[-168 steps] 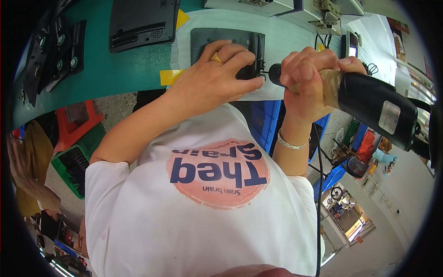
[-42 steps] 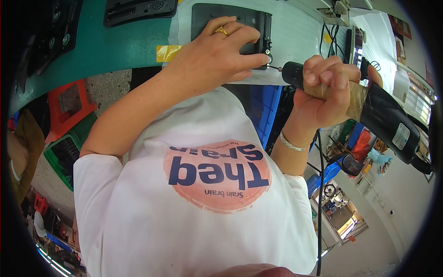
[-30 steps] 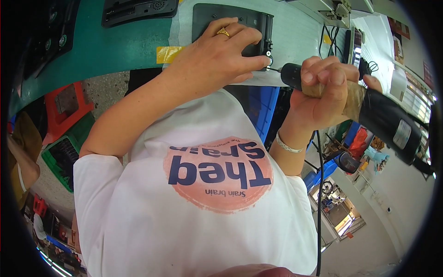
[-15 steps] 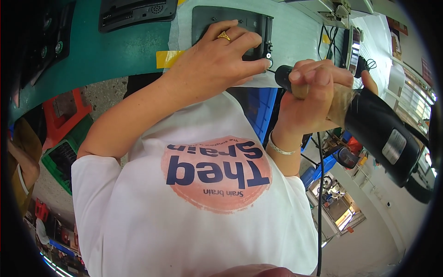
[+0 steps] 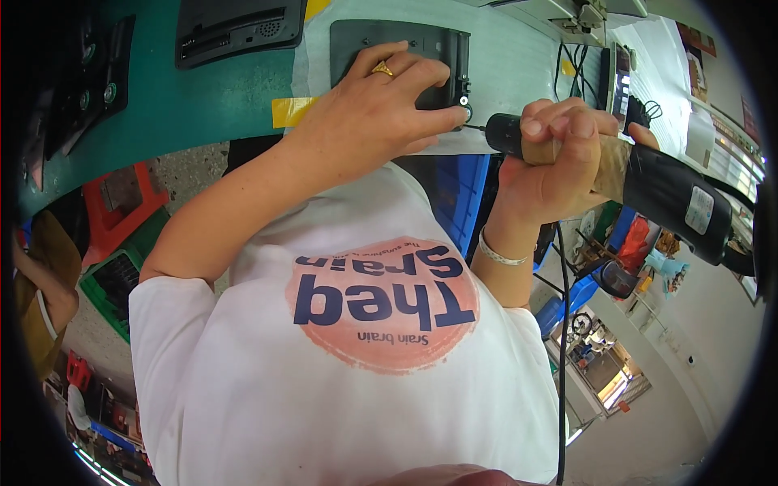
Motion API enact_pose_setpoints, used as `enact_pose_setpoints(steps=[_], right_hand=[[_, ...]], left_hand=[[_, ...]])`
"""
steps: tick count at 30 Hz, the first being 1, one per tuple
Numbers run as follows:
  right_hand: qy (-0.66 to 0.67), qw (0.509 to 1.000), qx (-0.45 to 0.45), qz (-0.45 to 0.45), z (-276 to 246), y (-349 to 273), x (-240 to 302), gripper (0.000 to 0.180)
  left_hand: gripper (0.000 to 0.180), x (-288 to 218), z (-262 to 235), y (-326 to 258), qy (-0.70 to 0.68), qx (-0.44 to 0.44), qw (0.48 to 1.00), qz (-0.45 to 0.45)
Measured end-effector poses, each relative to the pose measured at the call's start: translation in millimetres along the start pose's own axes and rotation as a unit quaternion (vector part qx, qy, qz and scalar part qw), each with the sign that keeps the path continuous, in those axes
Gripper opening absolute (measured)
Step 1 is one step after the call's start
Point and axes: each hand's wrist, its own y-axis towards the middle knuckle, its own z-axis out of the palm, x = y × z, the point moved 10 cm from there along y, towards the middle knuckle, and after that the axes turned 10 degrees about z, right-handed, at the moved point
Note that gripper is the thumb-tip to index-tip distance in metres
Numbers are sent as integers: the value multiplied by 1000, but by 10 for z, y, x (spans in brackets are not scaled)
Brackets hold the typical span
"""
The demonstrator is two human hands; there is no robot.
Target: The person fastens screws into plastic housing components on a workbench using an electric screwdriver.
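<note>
left hand (image 5: 381, 121): pressed flat on the dark grey panel (image 5: 397, 49), fingers spread, top centre of frame
right hand (image 5: 559, 154): fist wrapped round the electric screwdriver (image 5: 648, 182), upper right
bit: tip meets panel's right edge
bench (image 5: 162, 113): green, upper left

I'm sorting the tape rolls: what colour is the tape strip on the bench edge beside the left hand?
Yellow tape strip, seen in the head view, left of the left hand.
</note>
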Motion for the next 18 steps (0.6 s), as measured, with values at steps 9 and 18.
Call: enact_pose_setpoints(steps=[9, 18], right_hand=[[42, 998, -31, 27, -114, 69, -32, 63], [42, 998, 22, 37, -196, 322, -137, 56]], left_hand=[[39, 33, -5, 13, 5, 0, 1000, 3], [48, 70, 50, 19, 48, 6, 999, 17]])
